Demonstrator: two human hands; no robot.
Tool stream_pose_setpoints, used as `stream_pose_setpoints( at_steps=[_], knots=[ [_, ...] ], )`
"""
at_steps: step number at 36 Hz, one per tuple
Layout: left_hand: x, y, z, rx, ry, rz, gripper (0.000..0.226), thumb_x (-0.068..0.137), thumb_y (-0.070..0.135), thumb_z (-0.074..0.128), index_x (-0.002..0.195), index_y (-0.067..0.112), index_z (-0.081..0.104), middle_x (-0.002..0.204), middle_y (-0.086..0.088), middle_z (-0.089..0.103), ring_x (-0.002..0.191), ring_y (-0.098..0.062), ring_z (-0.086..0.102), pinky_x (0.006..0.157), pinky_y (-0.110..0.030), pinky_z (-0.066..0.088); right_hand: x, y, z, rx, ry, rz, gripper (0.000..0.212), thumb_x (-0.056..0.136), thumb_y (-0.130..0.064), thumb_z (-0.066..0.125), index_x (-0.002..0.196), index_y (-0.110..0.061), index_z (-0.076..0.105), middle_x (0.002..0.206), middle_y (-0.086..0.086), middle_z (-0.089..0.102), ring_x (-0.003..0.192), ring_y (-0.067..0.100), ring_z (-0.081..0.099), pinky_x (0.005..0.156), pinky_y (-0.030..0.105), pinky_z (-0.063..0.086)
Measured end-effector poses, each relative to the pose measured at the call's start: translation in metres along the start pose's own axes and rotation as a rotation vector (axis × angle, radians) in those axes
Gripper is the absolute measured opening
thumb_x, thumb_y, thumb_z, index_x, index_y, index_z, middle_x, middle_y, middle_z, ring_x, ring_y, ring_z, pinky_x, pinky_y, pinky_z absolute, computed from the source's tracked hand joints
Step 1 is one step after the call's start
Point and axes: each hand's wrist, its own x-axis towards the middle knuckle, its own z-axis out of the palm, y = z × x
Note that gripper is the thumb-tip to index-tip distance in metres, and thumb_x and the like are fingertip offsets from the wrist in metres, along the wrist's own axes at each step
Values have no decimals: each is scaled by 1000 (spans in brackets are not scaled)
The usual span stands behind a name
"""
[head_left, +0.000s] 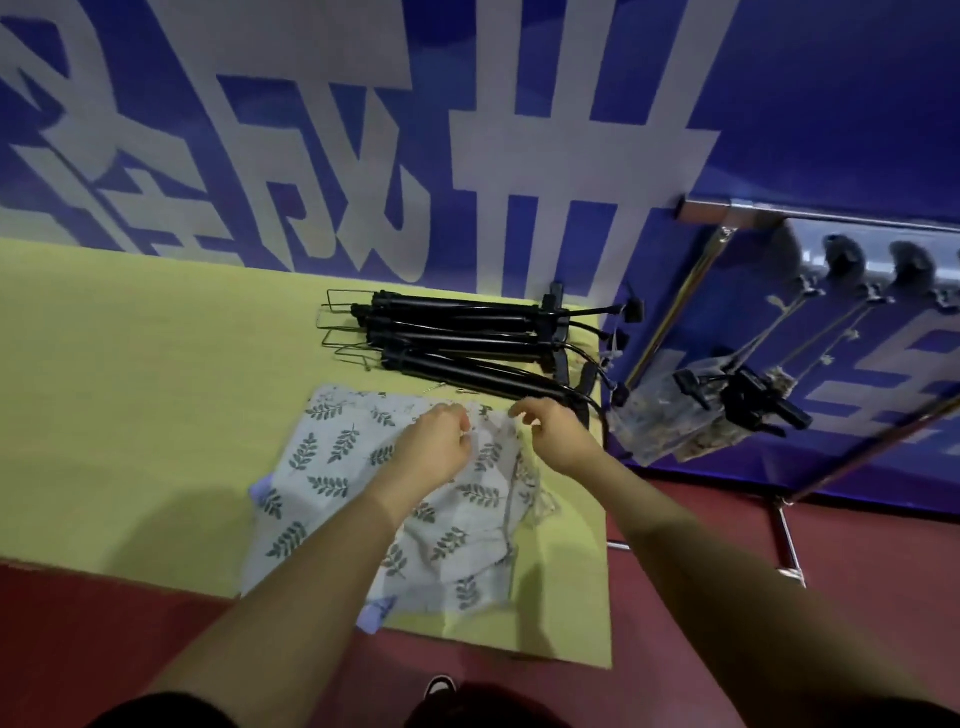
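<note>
Pale grey leaf-print cloth (332, 467) on yellow-green table (130, 364), far edge pinched by left hand (434, 449), right hand (558, 434) curled alongside, grasp unclear; black clip hangers (467, 332) behind

- We see a yellow-green table (156, 364) spread out under our fingers (464, 427).
- A leaf-print cloth (332, 467) lies on it, directly beneath our fingers.
- A pile of black hangers (457, 332) lies just beyond our fingertips.

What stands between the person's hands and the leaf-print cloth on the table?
Nothing visible. The left hand and the right hand are already at the leaf-print cloth, near its far edge, fingers curled. The black hangers lie beyond it on the table, not between.
</note>
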Motion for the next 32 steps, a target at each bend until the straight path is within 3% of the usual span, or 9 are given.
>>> stream_pose_setpoints(
  at_steps=[3, 7, 12, 15, 18, 23, 25, 28, 32],
  knots=[
    [-4, -14, 10, 21, -70, 53, 21, 93, 13, 46, 113, 7, 53, 113, -8, 56, 92, -21, 58, 78, -31, 49, 1, -4, 18, -29, -70, 39, 52, 85, 10, 39, 127, -16, 54, 125, 15, 49, 109, 34, 55, 83, 41, 52],
    [-7, -23, 21, 57, -142, 109, 27, 94, 17, 46, 119, 8, 47, 113, -7, 54, 97, -19, 56, 85, -29, 49, 0, -7, 31, -36, -48, 46, 35, 90, -5, 50, 123, -14, 58, 118, 16, 52, 106, 34, 56, 84, 23, 38],
    [-10, -28, 28, 91, -204, 147, 37, 94, 37, 46, 120, 11, 47, 113, -6, 55, 97, -18, 55, 84, -31, 51, -3, -8, 36, -34, 29, 15, 32, 85, 7, 49, 105, -7, 70, 108, 14, 58, 100, 29, 59, 85, 24, 43],
    [-12, -28, 33, 136, -212, 133, 60, 88, 59, 43, 128, 13, 44, 121, -6, 53, 104, -20, 55, 85, -34, 51, -3, -14, 39, 17, 79, -24, 21, 85, 3, 54, 97, -2, 70, 99, 10, 57, 92, 25, 57, 78, 21, 37],
    [-14, -24, 33, 158, -155, 106, 78, 83, 70, 39, 137, 13, 36, 131, -9, 47, 117, -25, 47, 96, -39, 44, -2, -23, 39, 106, 137, -43, 8, 88, -9, 55, 82, -13, 58, 86, 3, 53, 85, 23, 54, 78, 33, 37],
    [-22, -13, 20, 103, 60, 70, 54, 90, 43, 48, 130, 7, 41, 127, -9, 45, 117, -23, 42, 98, -33, 38, 0, -44, 33, 236, 150, -44, 22, 91, -15, 53, 72, -23, 45, 65, 4, 53, 63, 22, 50, 63, 33, 40],
    [-24, -9, 11, 5, 141, 54, 42, 90, 26, 53, 124, 7, 39, 120, -8, 49, 101, -19, 49, 81, -26, 45, 2, -51, 29, 265, 182, -63, 14, 91, -13, 54, 78, -15, 49, 65, 2, 49, 61, 18, 45, 58, 31, 35],
    [-25, -6, -4, -61, 178, 67, 32, 90, 11, 51, 117, 10, 34, 111, -7, 49, 72, -16, 48, 49, -19, 30, 6, -58, 19, 233, 200, -105, 4, 90, -8, 54, 89, -10, 56, 69, 4, 53, 61, 17, 47, 57, 28, 37],
    [-28, -9, -17, 82, 96, 105, 25, 91, 7, 48, 115, 12, 43, 116, -6, 49, 75, -21, 52, 57, -27, 36, 13, -59, 13, 53, 130, -148, 19, 89, -2, 50, 101, -11, 61, 91, 5, 57, 78, 20, 56, 69, 36, 46]
  ],
)
